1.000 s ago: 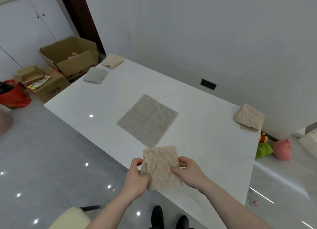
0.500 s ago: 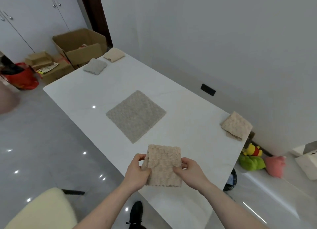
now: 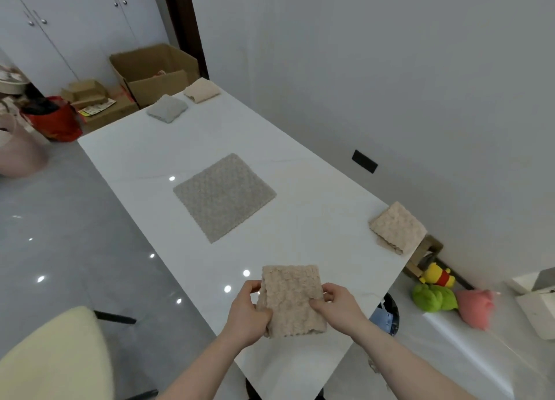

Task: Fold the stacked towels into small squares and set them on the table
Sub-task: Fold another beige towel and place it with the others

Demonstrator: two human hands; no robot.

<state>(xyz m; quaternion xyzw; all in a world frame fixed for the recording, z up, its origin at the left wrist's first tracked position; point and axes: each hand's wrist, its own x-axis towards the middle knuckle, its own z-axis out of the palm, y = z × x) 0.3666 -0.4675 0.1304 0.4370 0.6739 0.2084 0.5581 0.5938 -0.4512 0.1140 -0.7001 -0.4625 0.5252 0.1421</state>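
Hands [image 3: 246,315] [image 3: 338,309] both pinching one folded beige bumpy towel [image 3: 291,300] above white table's [image 3: 315,219] near edge. Elsewhere on table: one flat grey towel [image 3: 223,197], three folded squares: two beige [image 3: 398,227] [image 3: 201,90], one grey [image 3: 167,108]. Open brown cardboard box [image 3: 156,72] beyond, contents unclear.

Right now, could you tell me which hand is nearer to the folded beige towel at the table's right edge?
The right hand. It grips the held towel's right side, below and left of the folded beige towel; the left hand grips the opposite side, farther off.
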